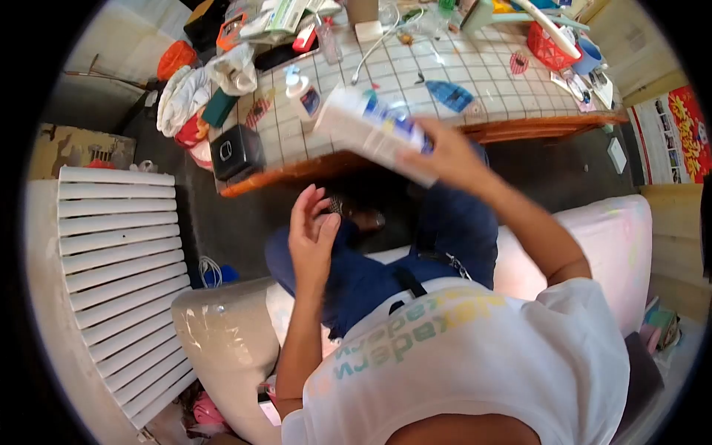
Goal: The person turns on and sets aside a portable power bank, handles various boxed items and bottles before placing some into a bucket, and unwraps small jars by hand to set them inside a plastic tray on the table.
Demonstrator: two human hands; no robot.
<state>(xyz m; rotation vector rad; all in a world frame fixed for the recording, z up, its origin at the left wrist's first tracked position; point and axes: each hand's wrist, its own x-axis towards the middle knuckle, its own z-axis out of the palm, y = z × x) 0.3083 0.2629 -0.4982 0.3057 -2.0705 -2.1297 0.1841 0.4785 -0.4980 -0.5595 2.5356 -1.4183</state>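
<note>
My right hand (449, 152) grips one end of a white and blue cardboard box (360, 133), which is tilted and a little blurred in front of the table's near edge. My left hand (311, 230) is held above my lap with its fingers apart and nothing in it. Just beyond the box's far end, a white pump bottle (302, 96) stands upright on the checked tablecloth (400, 70). What the box contains is hidden.
A black box (236, 152) sits at the table's left corner. Right of the pump bottle lies a blue boat-shaped piece (449, 95). A red basket (549, 48) and a blue cup (587, 55) stand far right. A white radiator (122, 259) is on the left.
</note>
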